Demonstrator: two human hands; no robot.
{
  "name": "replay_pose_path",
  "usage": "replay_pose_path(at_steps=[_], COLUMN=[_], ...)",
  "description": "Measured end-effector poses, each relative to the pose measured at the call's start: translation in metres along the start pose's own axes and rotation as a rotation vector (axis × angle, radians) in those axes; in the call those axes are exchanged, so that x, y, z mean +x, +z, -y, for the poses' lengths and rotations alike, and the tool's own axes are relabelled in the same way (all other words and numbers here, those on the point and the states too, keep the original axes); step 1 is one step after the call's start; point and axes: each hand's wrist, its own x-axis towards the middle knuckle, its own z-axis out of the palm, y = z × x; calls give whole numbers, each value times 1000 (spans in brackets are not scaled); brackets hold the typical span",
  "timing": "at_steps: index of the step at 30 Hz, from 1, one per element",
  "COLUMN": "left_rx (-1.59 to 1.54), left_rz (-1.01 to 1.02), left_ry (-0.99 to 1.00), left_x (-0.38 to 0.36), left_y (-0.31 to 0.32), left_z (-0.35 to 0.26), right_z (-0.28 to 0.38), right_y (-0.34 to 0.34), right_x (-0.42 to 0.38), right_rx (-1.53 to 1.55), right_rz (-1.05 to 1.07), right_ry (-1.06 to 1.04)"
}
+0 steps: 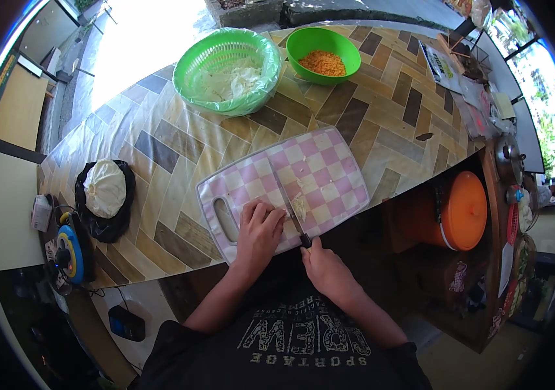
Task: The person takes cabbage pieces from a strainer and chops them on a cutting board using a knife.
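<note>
A pink-and-white checkered cutting board (329, 162) lies at a slant near the table's front edge. My right hand (329, 266) is closed around the dark handle of a knife (285, 195), whose long blade rests across the board, pointing away from me. Just left of the blade, my left hand (260, 229) presses down on the board with curled fingers; whatever lies under the fingertips is hidden. Pale, thin vegetable shreds (299, 205), which look like cabbage, sit right of the blade, with a few scraps scattered further up the board.
Behind the board stand a green basket (186, 71) lined with plastic, holding pale shreds, and a green bowl (297, 42) of orange bits. A pale round cabbage-like thing (105, 188) rests on a black bag (108, 231) at left. An orange bucket (466, 211) is below right.
</note>
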Motion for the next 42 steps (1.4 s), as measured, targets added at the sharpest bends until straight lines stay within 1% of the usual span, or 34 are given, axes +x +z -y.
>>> replay_pose_path(at_steps=[1,4,5,7,10,13,16,18,20,22,23,26,29,31,34,37,38,40,42], left_rx=[-5,-20,-29,-29,-31,-32,-24,-34,-63,-70,-75,-99,-64,-54,-53,-42,-32,-27,-26], left_rz=[-5,-11,-16,-13,-13,-5,-15,-12,-10,35,53,29,-4,9,6,-14,-28,-39,-47], left_ry=[-9,-32,-34,-25,-19,-16,-1,-6,-17,-4,0,-34,-152,-116,-88,-64,-57,-92,-98], left_x=[0,0,2,1,1,-1,1,-2,0,0,0,0,1,-3,-3,-5,-5,-7,-3], left_y=[1,-3,-4,-1,-3,-4,0,1,0,-7,-9,-6,-9,-8,-4,-3,-3,-4,-3], left_z=[0,-3,-3,-1,0,0,3,3,2,4,4,3,-6,-2,0,-3,-3,-3,-3], right_z=[0,7,8,8,6,15,0,-1,1,10,9,2,3,6,-9,-6,-4,5,0], right_y=[4,-18,-18,-14,6,-22,-1,8,4,-11,-8,11,8,-7,15,23,17,0,9], right_x=[4,-2,-6,-15,4,-4,-13,3,4,-4,-6,-4,4,-4,-6,10,9,-1,-7], right_rx=[-12,70,54,19,9,85,67,57,71,109,107,93,75,62,142,203,207,220,206], right_rz=[-27,39,42,53,-18,72,49,2,-7,21,26,24,-23,-23,59,-12,12,56,66], right_ry=[3,18,20,22,-8,29,15,-2,-3,0,8,8,-22,-38,-2,-6,6,39,56])
